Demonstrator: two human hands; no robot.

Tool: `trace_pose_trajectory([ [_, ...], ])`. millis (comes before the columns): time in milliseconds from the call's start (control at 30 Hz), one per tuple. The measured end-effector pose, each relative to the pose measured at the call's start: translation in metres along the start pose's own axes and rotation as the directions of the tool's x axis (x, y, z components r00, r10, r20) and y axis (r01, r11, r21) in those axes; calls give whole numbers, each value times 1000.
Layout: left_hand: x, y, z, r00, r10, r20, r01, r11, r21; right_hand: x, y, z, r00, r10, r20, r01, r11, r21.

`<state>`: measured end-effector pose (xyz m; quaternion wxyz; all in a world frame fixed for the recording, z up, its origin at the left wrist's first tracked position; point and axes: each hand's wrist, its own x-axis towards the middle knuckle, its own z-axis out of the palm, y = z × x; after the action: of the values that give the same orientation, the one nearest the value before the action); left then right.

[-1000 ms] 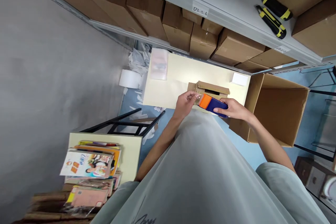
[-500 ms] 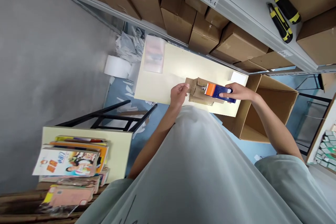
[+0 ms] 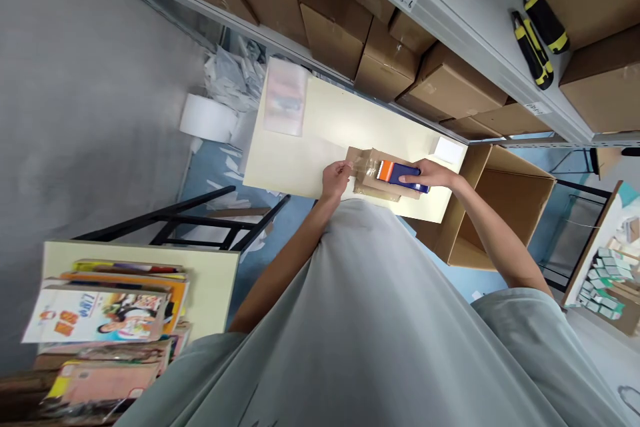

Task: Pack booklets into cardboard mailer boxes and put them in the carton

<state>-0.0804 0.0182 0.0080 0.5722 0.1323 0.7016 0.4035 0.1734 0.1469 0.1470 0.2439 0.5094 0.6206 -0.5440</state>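
Head view: blocky tape dispenser [image 3: 396, 172] over brown cardboard box [image 3: 374, 188].

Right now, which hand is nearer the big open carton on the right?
Right. The right hand, holding the tape dispenser, is just left of the open carton; the left hand is farther left, at the small box's flap.
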Motion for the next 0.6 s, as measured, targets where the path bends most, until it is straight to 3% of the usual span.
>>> trace_pose_trajectory([
  [200,11,-16,5,999,-31,23,31,999,-29,-1,1,5,999,-45,-4,45,999,12],
  [333,21,-27,14,990,-42,131,44,999,-7,-1,1,10,999,-25,-34,24,1000,-20],
  [467,29,-34,22,968,-72,239,54,995,82,-3,-1,15,998,9,-59,-12,998,-54],
  [600,33,-33,17,963,-6,270,-68,962,263,-5,-4,20,995,60,-77,-66,995,-78],
])
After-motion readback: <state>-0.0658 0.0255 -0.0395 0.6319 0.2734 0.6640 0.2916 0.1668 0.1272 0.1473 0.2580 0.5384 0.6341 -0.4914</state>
